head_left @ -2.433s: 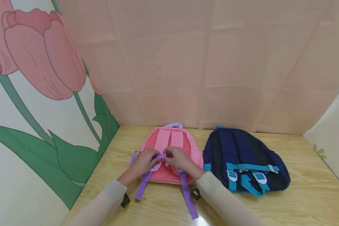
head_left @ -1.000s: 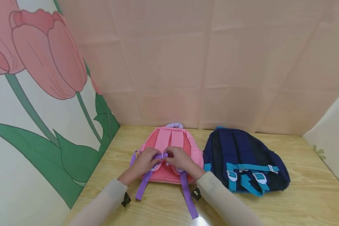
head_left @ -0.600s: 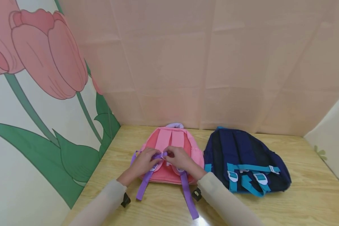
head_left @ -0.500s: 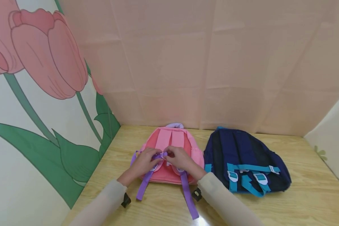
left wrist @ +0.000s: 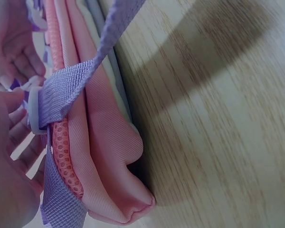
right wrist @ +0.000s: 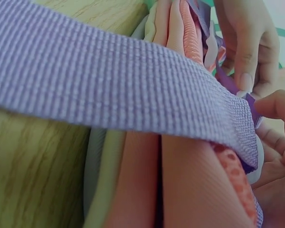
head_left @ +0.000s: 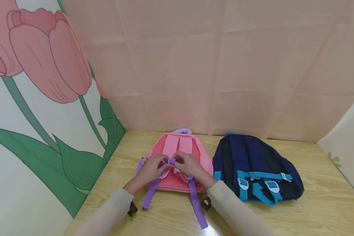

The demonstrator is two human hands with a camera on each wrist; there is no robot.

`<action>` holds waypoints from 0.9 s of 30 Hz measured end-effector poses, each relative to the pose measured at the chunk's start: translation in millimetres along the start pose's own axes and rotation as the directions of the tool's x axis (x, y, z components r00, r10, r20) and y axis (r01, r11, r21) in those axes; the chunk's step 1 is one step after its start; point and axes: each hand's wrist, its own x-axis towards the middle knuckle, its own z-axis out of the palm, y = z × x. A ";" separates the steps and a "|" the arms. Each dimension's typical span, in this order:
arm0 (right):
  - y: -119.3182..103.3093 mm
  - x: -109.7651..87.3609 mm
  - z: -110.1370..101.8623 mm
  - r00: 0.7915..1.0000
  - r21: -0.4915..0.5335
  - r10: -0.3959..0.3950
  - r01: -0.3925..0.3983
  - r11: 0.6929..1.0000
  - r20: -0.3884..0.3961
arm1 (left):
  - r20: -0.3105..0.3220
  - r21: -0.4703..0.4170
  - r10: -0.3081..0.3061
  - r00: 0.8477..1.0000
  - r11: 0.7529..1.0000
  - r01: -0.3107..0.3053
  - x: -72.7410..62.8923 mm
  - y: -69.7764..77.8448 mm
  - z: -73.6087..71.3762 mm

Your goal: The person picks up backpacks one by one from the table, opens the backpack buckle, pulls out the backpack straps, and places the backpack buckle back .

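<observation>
A pink backpack [head_left: 170, 144] lies on the table with its shoulder straps facing up. Above its middle, a purple chest strap [head_left: 171, 161] with a small white buckle runs between both hands. My left hand [head_left: 149, 167] pinches it on the left, and my right hand [head_left: 189, 165] pinches it on the right. Two long purple webbing tails [head_left: 197, 206] hang from white adjusters onto the table. The left wrist view shows purple webbing [left wrist: 66, 90] passing through an adjuster at the bag's side. Webbing [right wrist: 133, 85] fills much of the right wrist view, partly hiding the bag.
A navy backpack [head_left: 247, 154] with turquoise straps and white adjusters lies close on the right, almost touching the pink one. The wooden table [head_left: 327, 183] meets a covered back wall [head_left: 177, 65]. A tulip mural [head_left: 38, 55] stands on the left.
The hands stay at the chest strap. Their fingers have shifted slightly, with the right hand a little higher and the strap between them now more tilted. Both backpacks stay in place.
</observation>
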 end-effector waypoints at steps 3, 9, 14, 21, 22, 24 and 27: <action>1.5 0.3 -0.2 1.000 0.012 0.006 -0.006 1.000 -0.013 | 0.002 -0.003 0.004 1.000 1.000 -0.004 -0.2 0.4 -0.4; 0.0 1.1 -0.6 1.000 -0.025 -0.026 0.025 0.999 -0.012 | 0.003 0.015 0.023 1.000 1.000 -0.023 0.0 0.8 -0.3; -3.8 4.1 -1.1 0.998 -0.082 -0.060 0.059 0.995 -0.012 | -0.003 0.024 0.044 0.999 0.999 -0.044 0.2 1.4 -0.4; -3.3 4.2 -3.1 1.000 -0.104 -0.019 0.019 0.994 -0.001 | 0.009 0.039 0.045 0.999 0.998 -0.046 0.6 2.3 0.3; -3.0 3.8 -3.6 1.000 -0.098 -0.016 0.016 0.995 -0.001 | 0.010 0.041 0.046 0.999 0.998 -0.046 0.8 2.2 0.5; -2.9 2.8 -4.6 1.000 -0.094 -0.019 0.019 0.995 -0.003 | 0.007 0.040 0.054 0.998 0.998 -0.055 1.0 1.7 0.7; -2.5 2.0 -6.0 1.000 -0.089 -0.020 0.020 0.996 -0.002 | 0.010 0.038 0.059 0.998 0.998 -0.060 1.9 1.7 1.0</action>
